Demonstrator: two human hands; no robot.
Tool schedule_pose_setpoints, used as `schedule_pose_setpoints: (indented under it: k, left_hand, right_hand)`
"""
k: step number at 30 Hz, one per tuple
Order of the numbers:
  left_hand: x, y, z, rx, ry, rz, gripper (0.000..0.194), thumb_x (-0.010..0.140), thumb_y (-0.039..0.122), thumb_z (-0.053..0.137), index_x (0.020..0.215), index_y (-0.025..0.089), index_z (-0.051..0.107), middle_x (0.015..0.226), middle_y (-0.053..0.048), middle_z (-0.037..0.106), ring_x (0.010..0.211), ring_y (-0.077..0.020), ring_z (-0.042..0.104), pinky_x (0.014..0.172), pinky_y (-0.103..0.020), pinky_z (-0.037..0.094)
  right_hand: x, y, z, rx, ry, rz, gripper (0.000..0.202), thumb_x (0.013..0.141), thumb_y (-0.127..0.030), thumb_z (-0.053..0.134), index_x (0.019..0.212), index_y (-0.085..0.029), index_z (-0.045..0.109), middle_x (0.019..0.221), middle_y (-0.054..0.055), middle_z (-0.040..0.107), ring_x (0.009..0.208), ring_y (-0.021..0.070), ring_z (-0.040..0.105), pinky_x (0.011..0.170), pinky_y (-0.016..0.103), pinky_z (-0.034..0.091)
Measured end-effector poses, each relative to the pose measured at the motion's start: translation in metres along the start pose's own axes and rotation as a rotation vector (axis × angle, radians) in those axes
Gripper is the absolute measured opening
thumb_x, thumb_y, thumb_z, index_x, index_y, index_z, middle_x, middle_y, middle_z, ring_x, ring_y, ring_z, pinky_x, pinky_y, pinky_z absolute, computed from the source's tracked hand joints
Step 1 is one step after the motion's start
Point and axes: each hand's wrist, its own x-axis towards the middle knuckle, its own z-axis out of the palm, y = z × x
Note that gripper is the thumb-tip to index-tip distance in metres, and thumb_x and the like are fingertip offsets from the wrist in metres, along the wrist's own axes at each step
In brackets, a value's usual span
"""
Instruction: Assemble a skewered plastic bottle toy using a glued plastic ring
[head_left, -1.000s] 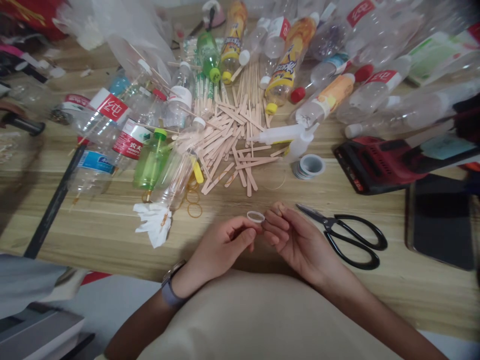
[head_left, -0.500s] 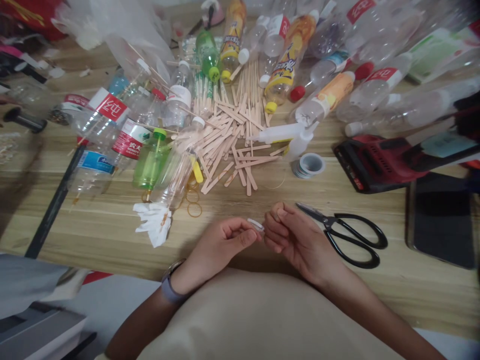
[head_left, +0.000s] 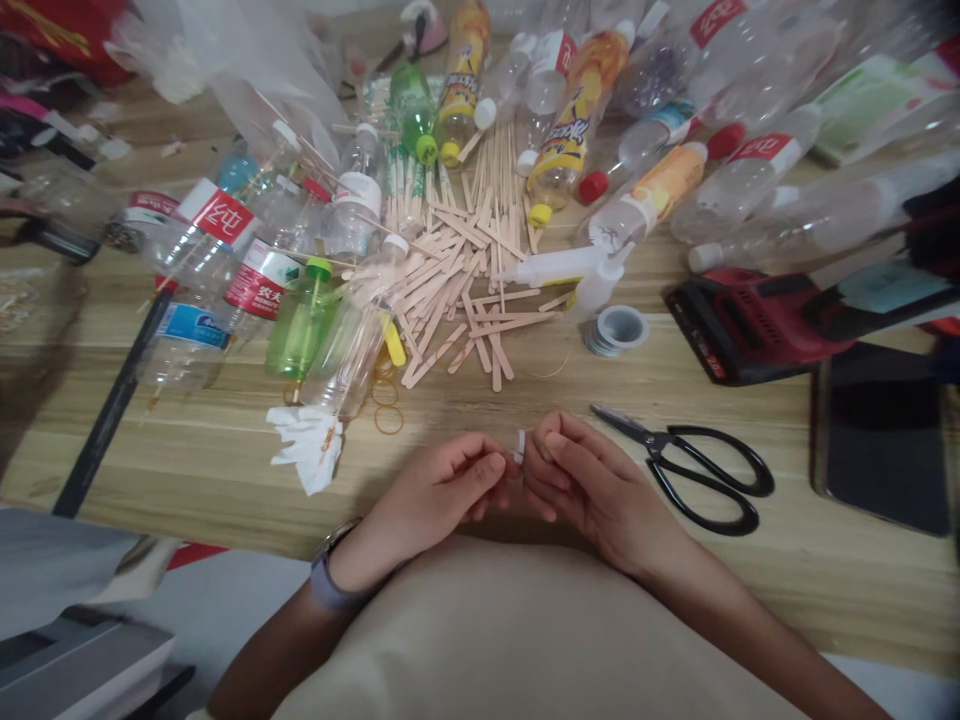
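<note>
Close to the table's near edge, my left hand (head_left: 459, 478) is closed in a pinch at a small white piece (head_left: 520, 445), perhaps a plastic cap or ring seen edge-on. Right beside it, my right hand (head_left: 577, 468) has its thumb pressed on the curled index finger; what it pinches is hidden. The knuckles of my right hand are close against the white piece. Black-handled scissors (head_left: 664, 440) lie partly spread just right of my right hand. Several rubber bands (head_left: 388, 418) lie beyond my left hand.
Wooden craft sticks (head_left: 480, 320) are heaped mid-table, with plastic bottles (head_left: 577, 130) behind and to the left. A small spool (head_left: 616, 330), glue bottles (head_left: 562, 266), a red-and-black tool (head_left: 742, 325) and a dark phone (head_left: 885, 440) lie to the right. White tissue (head_left: 307, 445) lies left.
The white piece has turned from lying nearly flat to standing upright between my hands. My left hand has shifted slightly left; the fingers of my right hand have moved a little.
</note>
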Motion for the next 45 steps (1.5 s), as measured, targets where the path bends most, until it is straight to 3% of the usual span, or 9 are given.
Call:
schedule_pose_setpoints:
  k: [11,17,21,27,30,36,41,45]
  left_hand:
    - [-0.003,0.006,-0.007,0.062,-0.066,-0.048,0.037,0.090,0.054,0.047,0.086,0.018,0.056,0.076,0.003,0.056,0.050,-0.0072,0.043,0.046,-0.022,0.031]
    - [-0.002,0.007,-0.001,0.110,0.070,-0.010,0.026,0.091,0.040,0.046,0.078,0.019,0.057,0.054,0.009,0.039,0.048,-0.0080,0.032,0.049,-0.023,0.027]
    - [0.000,0.006,0.003,0.093,0.146,-0.013,0.023,0.086,0.041,0.054,0.080,0.019,0.059,0.051,0.010,0.038,0.047,-0.0082,0.032,0.049,-0.023,0.025]
    - [0.002,0.002,0.002,-0.006,0.149,-0.004,0.020,0.083,0.037,0.061,0.085,0.018,0.067,0.070,0.003,0.064,0.063,-0.0109,0.053,0.062,-0.023,0.039]
    - [0.001,0.001,0.001,0.040,0.120,0.029,0.019,0.084,0.034,0.060,0.085,0.017,0.068,0.081,0.000,0.069,0.075,-0.0139,0.059,0.070,-0.025,0.041]
    - [-0.001,0.004,-0.001,0.117,0.109,0.137,0.018,0.088,0.032,0.054,0.080,0.018,0.062,0.074,0.002,0.060,0.071,-0.0126,0.052,0.069,-0.025,0.040]
    - [0.002,0.003,0.000,0.061,0.061,0.309,0.022,0.092,0.032,0.053,0.076,0.018,0.060,0.080,0.000,0.054,0.078,-0.0134,0.052,0.074,-0.025,0.041]
    - [0.005,-0.007,0.002,-0.166,0.081,0.285,0.025,0.091,0.038,0.058,0.078,0.017,0.062,0.093,-0.001,0.055,0.064,-0.0079,0.043,0.057,-0.021,0.036]
  right_hand:
    - [-0.002,0.001,-0.001,-0.114,-0.068,-0.002,0.031,0.094,-0.037,0.059,0.069,-0.021,0.050,0.059,-0.008,0.038,0.050,0.0089,0.030,0.047,0.022,0.037]
    - [-0.002,0.001,-0.004,-0.101,-0.073,0.013,0.028,0.095,-0.035,0.057,0.071,-0.021,0.053,0.059,-0.007,0.037,0.050,0.0090,0.029,0.048,0.022,0.038]
    - [-0.001,0.002,-0.005,-0.049,-0.081,0.011,0.028,0.096,-0.030,0.056,0.070,-0.021,0.052,0.061,-0.007,0.038,0.051,0.0089,0.030,0.047,0.020,0.039]
    - [0.000,0.001,-0.003,0.057,-0.070,0.049,0.026,0.094,-0.028,0.059,0.070,-0.020,0.054,0.060,-0.007,0.038,0.051,0.0088,0.031,0.048,0.019,0.039]
    - [0.000,-0.002,-0.002,0.076,-0.038,0.044,0.028,0.093,-0.028,0.061,0.067,-0.020,0.053,0.058,-0.007,0.038,0.052,0.0089,0.032,0.047,0.018,0.039]
    - [0.001,-0.002,-0.003,-0.010,0.040,0.001,0.028,0.091,-0.033,0.064,0.069,-0.020,0.052,0.061,-0.006,0.047,0.053,0.0094,0.039,0.049,0.021,0.038]
    - [-0.002,-0.002,-0.005,-0.315,0.043,-0.111,0.029,0.095,-0.038,0.058,0.073,-0.020,0.056,0.068,-0.003,0.055,0.059,0.0114,0.048,0.056,0.026,0.038]
    - [-0.002,0.000,-0.006,-0.336,0.053,-0.164,0.026,0.097,-0.037,0.055,0.076,-0.021,0.058,0.073,-0.002,0.059,0.060,0.0123,0.047,0.058,0.028,0.038]
